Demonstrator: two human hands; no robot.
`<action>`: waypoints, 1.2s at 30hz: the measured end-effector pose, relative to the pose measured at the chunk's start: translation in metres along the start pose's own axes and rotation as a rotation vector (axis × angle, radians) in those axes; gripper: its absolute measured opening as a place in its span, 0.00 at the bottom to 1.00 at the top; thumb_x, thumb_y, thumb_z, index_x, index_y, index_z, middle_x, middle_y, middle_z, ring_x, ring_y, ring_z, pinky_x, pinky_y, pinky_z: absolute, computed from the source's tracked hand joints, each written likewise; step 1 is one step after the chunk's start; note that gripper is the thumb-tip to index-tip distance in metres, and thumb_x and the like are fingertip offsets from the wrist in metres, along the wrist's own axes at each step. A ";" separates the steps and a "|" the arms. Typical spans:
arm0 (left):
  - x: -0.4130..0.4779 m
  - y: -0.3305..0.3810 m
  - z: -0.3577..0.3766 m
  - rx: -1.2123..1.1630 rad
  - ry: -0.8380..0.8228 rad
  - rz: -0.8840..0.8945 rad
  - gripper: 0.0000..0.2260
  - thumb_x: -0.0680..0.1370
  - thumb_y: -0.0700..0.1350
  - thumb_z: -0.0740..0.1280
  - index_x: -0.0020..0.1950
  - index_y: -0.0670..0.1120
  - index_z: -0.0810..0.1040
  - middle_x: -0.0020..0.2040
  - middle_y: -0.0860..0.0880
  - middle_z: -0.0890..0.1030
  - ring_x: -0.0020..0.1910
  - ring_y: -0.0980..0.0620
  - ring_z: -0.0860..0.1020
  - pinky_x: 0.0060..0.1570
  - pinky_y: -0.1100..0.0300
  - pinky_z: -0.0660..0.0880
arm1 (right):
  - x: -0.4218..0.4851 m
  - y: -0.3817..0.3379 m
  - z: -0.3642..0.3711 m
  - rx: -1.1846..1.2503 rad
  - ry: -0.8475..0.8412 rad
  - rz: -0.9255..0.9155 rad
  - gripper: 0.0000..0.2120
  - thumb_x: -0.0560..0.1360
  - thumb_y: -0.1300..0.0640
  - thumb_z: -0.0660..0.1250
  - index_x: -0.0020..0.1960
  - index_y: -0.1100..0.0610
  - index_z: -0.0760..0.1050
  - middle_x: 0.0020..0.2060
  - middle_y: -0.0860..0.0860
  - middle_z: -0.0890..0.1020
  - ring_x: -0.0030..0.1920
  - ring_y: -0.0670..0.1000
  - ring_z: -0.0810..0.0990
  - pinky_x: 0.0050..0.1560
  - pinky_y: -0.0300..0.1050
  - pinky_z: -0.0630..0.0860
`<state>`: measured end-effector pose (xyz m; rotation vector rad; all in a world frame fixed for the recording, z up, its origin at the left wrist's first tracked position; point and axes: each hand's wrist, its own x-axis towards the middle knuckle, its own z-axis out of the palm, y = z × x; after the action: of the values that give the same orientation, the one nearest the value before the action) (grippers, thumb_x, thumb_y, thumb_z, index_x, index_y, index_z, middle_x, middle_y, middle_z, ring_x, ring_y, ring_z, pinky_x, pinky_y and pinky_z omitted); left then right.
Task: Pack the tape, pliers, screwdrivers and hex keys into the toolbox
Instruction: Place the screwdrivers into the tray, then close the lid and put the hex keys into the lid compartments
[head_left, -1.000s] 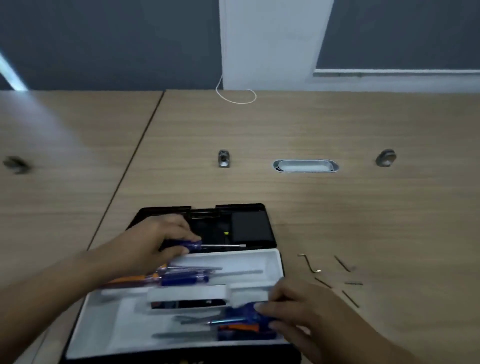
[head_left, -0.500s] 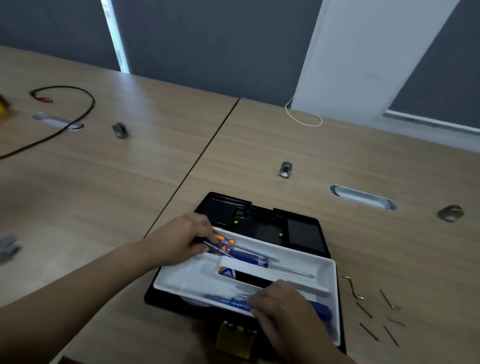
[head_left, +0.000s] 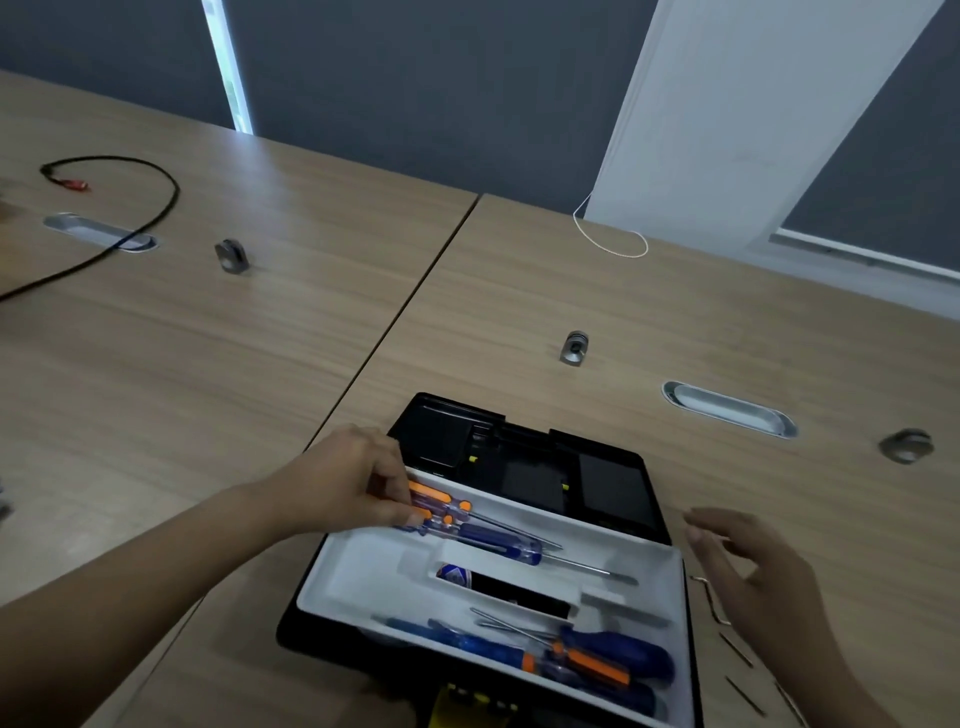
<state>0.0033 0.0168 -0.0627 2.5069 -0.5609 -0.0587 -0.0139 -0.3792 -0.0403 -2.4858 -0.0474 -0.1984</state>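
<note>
A black toolbox (head_left: 524, 457) lies open on the wooden desk, with a white tray (head_left: 363, 571) set in it. My left hand (head_left: 353, 483) rests at the tray's far left corner, fingers pinching the orange handles of the screwdrivers (head_left: 467, 525) in the far slot. More blue and orange screwdrivers (head_left: 582, 660) lie in the near slot. A dark tape roll (head_left: 498, 587) shows through the tray's middle opening. My right hand (head_left: 748, 566) hovers open over the desk right of the box, above several small hex keys (head_left: 737, 649). I see no pliers.
A desk seam (head_left: 410, 296) runs diagonally from the far wall to the toolbox's left. Metal cable slots (head_left: 727, 408) and round fittings (head_left: 574, 348) sit beyond the box. A black cable (head_left: 150, 218) loops at the far left. A yellow latch (head_left: 472, 709) shows at the box's near edge.
My right hand left the near screwdrivers in the tray and moved right, opening over the hex keys. My left hand stayed on the far screwdrivers. The camera view swung left and tilted.
</note>
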 end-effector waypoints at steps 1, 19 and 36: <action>0.001 -0.001 0.001 -0.002 0.007 0.002 0.14 0.65 0.64 0.70 0.35 0.54 0.83 0.35 0.58 0.79 0.39 0.59 0.77 0.37 0.70 0.69 | 0.005 0.003 0.001 0.015 -0.012 0.047 0.08 0.74 0.60 0.68 0.46 0.46 0.79 0.46 0.48 0.82 0.48 0.53 0.80 0.48 0.44 0.72; 0.049 -0.019 0.012 -0.956 0.099 -0.864 0.25 0.74 0.62 0.64 0.62 0.45 0.77 0.58 0.43 0.82 0.55 0.44 0.81 0.63 0.46 0.74 | 0.082 0.006 0.028 0.690 -0.347 0.691 0.28 0.78 0.44 0.58 0.72 0.61 0.60 0.47 0.60 0.80 0.47 0.60 0.80 0.43 0.52 0.75; -0.060 0.047 -0.013 -1.175 -0.038 -0.391 0.43 0.61 0.81 0.47 0.67 0.60 0.72 0.73 0.64 0.65 0.72 0.62 0.63 0.74 0.53 0.52 | -0.073 0.014 -0.012 1.662 -0.355 0.428 0.33 0.78 0.35 0.38 0.75 0.52 0.36 0.72 0.48 0.35 0.71 0.49 0.30 0.75 0.48 0.39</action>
<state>-0.0668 0.0127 -0.0308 1.4161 0.0177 -0.4424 -0.0866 -0.3963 -0.0502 -0.8022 0.1271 0.3547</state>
